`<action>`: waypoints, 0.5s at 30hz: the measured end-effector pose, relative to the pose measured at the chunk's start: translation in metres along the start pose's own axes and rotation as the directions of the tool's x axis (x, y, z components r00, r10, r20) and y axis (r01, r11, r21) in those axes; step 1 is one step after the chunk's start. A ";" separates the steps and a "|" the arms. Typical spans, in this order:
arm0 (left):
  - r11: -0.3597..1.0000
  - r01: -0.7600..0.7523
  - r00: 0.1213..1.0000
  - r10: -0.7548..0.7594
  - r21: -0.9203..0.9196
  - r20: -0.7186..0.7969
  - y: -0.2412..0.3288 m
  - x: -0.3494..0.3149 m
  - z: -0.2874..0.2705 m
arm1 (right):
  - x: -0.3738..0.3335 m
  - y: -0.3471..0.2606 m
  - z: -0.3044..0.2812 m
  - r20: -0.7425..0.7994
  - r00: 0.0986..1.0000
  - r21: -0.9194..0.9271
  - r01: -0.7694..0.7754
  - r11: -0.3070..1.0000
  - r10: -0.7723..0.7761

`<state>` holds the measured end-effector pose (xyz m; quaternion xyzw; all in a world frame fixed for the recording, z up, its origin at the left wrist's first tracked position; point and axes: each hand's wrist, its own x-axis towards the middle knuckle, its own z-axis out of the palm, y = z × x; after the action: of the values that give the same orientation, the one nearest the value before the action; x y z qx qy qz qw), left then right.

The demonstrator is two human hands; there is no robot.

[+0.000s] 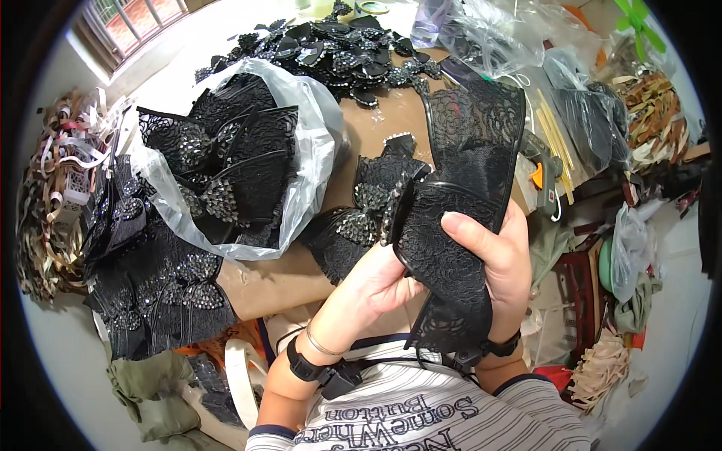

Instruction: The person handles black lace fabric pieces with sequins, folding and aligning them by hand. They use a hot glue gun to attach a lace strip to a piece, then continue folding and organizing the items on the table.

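A striped shirt (pixel 421 410) filled the foreground below a worker's two hands, which met over a piece of black lace. The right hand (pixel 505 263) held the black lace piece (pixel 444 252) narrowly, thumb flat on its patterned face, apparently to keep the limp fabric spread. The left hand (pixel 376 282) curled at the piece's left edge, seemingly to steady it, though the fingertips ran out of sight behind the lace and how tightly they closed could not be told. Just beyond the left hand lay a lace piece with a beaded bow (pixel 368 203), on the brown tabletop (pixel 263 289). Farther to that hand's left, a clear plastic bag (pixel 320 135) stood with its mouth spread wide, likely for easy reach, its bow-trimmed lace pieces (pixel 263 169) overlapping, perhaps to save room. Left of the bag, more beaded lace (pixel 162 301) was layered along the table's edge. Well ahead of both hands, loose dark bows (pixel 346 60) were heaped together, probably to keep small parts in one place. To the right hand's upper right, thin yellowish sticks (pixel 547 131) lay near a grey tool with an orange trigger (pixel 537 176), presumably kept on that side for convenience.
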<state>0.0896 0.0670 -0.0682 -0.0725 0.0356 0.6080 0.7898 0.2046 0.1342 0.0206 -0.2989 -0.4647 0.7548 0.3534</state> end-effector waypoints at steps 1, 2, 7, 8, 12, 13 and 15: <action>1.000 0.011 1.000 -0.011 -0.007 -0.009 0.000 0.000 -0.002 | 0.000 0.001 -0.001 0.009 1.000 -0.010 0.009 1.000 -0.009; 1.000 0.021 1.000 -0.021 -0.014 -0.018 0.000 0.000 -0.003 | 0.000 0.002 -0.003 0.009 1.000 -0.027 0.016 1.000 -0.015; 0.999 0.037 0.999 -0.036 -0.029 0.036 -0.003 0.001 -0.010 | -0.003 0.002 -0.003 -0.004 1.000 -0.057 0.029 0.998 -0.029; 0.999 0.026 0.998 -0.025 -0.022 0.056 -0.004 0.001 -0.010 | -0.004 0.002 -0.004 -0.007 1.000 -0.063 0.026 0.998 -0.027; 0.998 -0.040 0.996 0.036 0.050 0.077 -0.005 0.000 -0.003 | -0.006 -0.002 -0.008 -0.012 1.000 -0.061 -0.011 0.998 0.010; 0.990 -0.077 0.997 0.075 0.117 0.023 -0.006 -0.002 0.005 | -0.007 -0.005 -0.006 -0.010 1.000 -0.055 -0.026 0.998 0.025; 0.910 -0.157 0.943 0.254 0.384 -0.216 -0.011 -0.002 0.025 | -0.011 -0.003 -0.007 -0.100 0.994 -0.082 0.035 0.996 -0.043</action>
<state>0.0992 0.0665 -0.0426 -0.0011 0.2580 0.6566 0.7088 0.2167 0.1298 0.0218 -0.3419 -0.4818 0.7124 0.3789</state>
